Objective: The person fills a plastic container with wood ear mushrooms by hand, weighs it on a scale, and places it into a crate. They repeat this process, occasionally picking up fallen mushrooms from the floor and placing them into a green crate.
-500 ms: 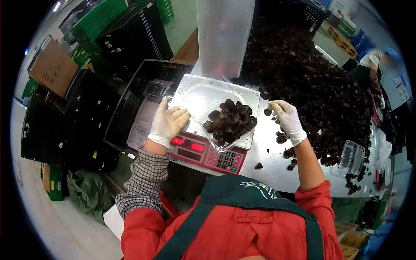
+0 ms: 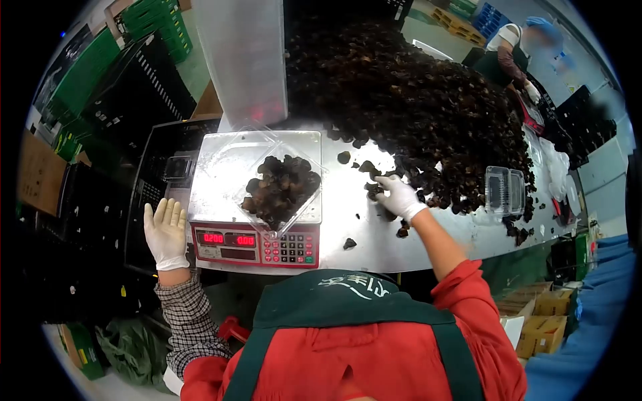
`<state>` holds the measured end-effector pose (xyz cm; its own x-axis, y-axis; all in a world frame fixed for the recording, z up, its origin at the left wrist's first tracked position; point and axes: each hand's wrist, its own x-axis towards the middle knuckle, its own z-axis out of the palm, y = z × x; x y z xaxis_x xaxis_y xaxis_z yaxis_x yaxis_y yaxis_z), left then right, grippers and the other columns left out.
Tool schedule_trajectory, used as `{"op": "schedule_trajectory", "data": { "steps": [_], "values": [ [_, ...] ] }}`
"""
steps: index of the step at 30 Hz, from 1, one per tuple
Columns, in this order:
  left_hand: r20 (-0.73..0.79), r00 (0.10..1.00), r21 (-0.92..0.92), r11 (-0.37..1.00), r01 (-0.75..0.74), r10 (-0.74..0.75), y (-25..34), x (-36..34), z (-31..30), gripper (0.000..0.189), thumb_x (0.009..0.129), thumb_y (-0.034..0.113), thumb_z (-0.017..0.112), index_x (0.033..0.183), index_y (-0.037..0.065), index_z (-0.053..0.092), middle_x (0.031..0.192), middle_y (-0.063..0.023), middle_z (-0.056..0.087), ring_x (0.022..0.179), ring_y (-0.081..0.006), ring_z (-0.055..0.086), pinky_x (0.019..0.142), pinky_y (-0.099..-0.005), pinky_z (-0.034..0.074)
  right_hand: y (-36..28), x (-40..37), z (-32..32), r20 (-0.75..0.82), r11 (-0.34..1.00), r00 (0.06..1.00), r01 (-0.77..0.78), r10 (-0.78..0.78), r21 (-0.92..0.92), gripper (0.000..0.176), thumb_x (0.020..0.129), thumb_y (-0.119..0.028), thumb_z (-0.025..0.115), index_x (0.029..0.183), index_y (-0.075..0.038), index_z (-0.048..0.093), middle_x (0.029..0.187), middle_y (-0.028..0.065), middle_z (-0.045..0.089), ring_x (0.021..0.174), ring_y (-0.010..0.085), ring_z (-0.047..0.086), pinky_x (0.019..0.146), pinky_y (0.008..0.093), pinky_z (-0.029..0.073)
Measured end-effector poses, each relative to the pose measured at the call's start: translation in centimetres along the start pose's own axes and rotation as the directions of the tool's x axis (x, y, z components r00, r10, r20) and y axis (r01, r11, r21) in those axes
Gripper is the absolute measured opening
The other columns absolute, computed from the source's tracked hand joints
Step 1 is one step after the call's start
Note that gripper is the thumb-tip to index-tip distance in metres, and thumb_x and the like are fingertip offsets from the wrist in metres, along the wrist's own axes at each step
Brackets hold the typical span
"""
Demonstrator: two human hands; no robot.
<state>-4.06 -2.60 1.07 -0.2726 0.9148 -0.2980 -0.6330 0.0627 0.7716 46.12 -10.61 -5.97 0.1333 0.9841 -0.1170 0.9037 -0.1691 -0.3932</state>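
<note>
Clear tray (image 2: 267, 146) of dark wrinkled fungus (image 2: 281, 190); scale (image 2: 254, 246) reads 0200, probably; left hand (image 2: 166, 230) splayed; right hand (image 2: 399, 196) curled, grasp unclear.

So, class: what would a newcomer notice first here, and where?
The huge heap of dark, wrinkled pieces covering the steel table at upper right. Left of it, a clear plastic tray of them sits on a silver scale with red digits, between the white-gloved left hand and right hand.

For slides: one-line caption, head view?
Gloved right hand reaches into the mushroom pile; a filled clear tray sits on the scale, left hand open beside it.
</note>
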Motion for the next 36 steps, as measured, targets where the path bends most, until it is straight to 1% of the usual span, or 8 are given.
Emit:
{"op": "schedule_trajectory", "data": {
  "steps": [3, 8, 13, 18, 20, 26, 30, 36],
  "values": [
    [0.053, 0.994, -0.051, 0.993, 0.103, -0.100, -1.6, -0.4, 1.3, 0.068, 0.092, 0.044, 0.054, 0.135, -0.006, 0.037, 0.130, -0.0184, 0.045, 0.116, -0.0267, 0.050, 0.096, -0.0382, 0.047, -0.4, 1.6, 3.2, -0.036, 0.998, 0.999, -0.010, 0.008, -0.068, 0.038, 0.081, -0.024, 0.060, 0.117, -0.010, 0.059, 0.116, 0.0201, 0.055, 0.103, 0.0358, 0.057, 0.089, 0.0403, 0.047],
    [0.123, 0.988, 0.001, 0.996, 0.092, -0.091, -2.0, -2.1, 2.2, 0.072, 0.095, 0.046, 0.045, 0.140, -0.008, 0.028, 0.146, -0.0260, 0.027, 0.135, -0.0329, 0.031, 0.109, -0.0420, 0.032, 0.5, 4.1, 3.6, -0.104, 0.991, 0.991, -0.067, 0.079, 0.112, 0.016, 0.081, -0.010, 0.058, 0.093, -0.002, 0.064, 0.093, 0.0182, 0.062, 0.090, 0.0353, 0.060, 0.080, 0.0397, 0.049],
    [0.087, 0.971, -0.013, 0.974, 0.226, -0.224, -3.1, -1.7, 1.6, 0.077, 0.090, 0.046, 0.056, 0.138, -0.008, 0.030, 0.136, -0.0235, 0.039, 0.125, -0.0325, 0.043, 0.103, -0.0431, 0.041, -15.4, 2.4, -3.6, -0.340, 0.750, 0.820, 0.564, -0.461, 0.344, 0.015, 0.082, -0.013, 0.061, 0.094, -0.005, 0.064, 0.091, 0.0143, 0.060, 0.078, 0.0328, 0.062, 0.073, 0.0376, 0.050],
    [0.154, 0.963, -0.071, 0.970, 0.234, -0.221, -3.4, -2.0, 3.0, 0.076, 0.089, 0.047, 0.056, 0.136, -0.008, 0.031, 0.140, -0.0261, 0.032, 0.125, -0.0337, 0.040, 0.105, -0.0444, 0.036, -23.1, 4.2, -2.1, -0.229, 0.627, 0.606, 0.778, -0.762, -0.028, 0.020, 0.080, -0.017, 0.066, 0.096, -0.006, 0.065, 0.092, 0.0103, 0.060, 0.094, 0.0302, 0.057, 0.084, 0.0392, 0.047],
    [0.102, 0.984, -0.084, 0.984, 0.155, -0.146, -1.9, -2.4, 2.8, 0.075, 0.090, 0.047, 0.055, 0.137, -0.007, 0.031, 0.141, -0.0251, 0.032, 0.128, -0.0342, 0.037, 0.106, -0.0442, 0.035, -23.1, 4.8, -1.0, -0.088, 0.677, 0.671, 0.732, -0.736, -0.082, 0.023, 0.082, -0.021, 0.064, 0.100, -0.006, 0.065, 0.095, 0.0111, 0.061, 0.097, 0.0308, 0.057, 0.085, 0.0398, 0.047],
    [0.090, 0.989, -0.075, 0.990, 0.124, -0.117, 0.5, -1.6, -0.1, 0.076, 0.091, 0.047, 0.052, 0.139, -0.008, 0.027, 0.140, -0.0244, 0.033, 0.128, -0.0334, 0.037, 0.106, -0.0441, 0.037, -21.0, 4.6, -6.5, -0.314, 0.687, 0.686, 0.716, -0.657, 0.127, 0.027, 0.088, -0.022, 0.063, 0.109, -0.005, 0.065, 0.100, 0.0152, 0.063, 0.085, 0.0296, 0.063, 0.078, 0.0342, 0.051],
    [0.109, 0.986, -0.075, 0.988, 0.138, -0.129, 0.9, -1.7, 0.7, 0.074, 0.094, 0.042, 0.050, 0.139, -0.011, 0.026, 0.140, -0.0263, 0.034, 0.126, -0.0335, 0.042, 0.104, -0.0424, 0.040, -15.2, 5.3, -8.9, -0.275, 0.849, 0.912, 0.391, -0.304, 0.357, 0.026, 0.091, -0.023, 0.059, 0.108, -0.005, 0.066, 0.096, 0.0107, 0.066, 0.085, 0.0216, 0.064, 0.075, 0.0304, 0.050],
    [0.205, 0.966, -0.030, 0.985, 0.167, -0.158, 1.2, 0.4, 2.1, 0.079, 0.094, 0.041, 0.050, 0.142, -0.010, 0.017, 0.146, -0.0296, 0.021, 0.133, -0.0362, 0.033, 0.106, -0.0424, 0.038, -8.6, 4.7, -8.1, -0.139, 0.839, 0.985, 0.158, -0.099, 0.521, 0.031, 0.093, -0.027, 0.059, 0.110, -0.002, 0.064, 0.084, 0.0029, 0.063, 0.066, 0.0090, 0.055, 0.060, 0.0236, 0.047]
  ]
}}
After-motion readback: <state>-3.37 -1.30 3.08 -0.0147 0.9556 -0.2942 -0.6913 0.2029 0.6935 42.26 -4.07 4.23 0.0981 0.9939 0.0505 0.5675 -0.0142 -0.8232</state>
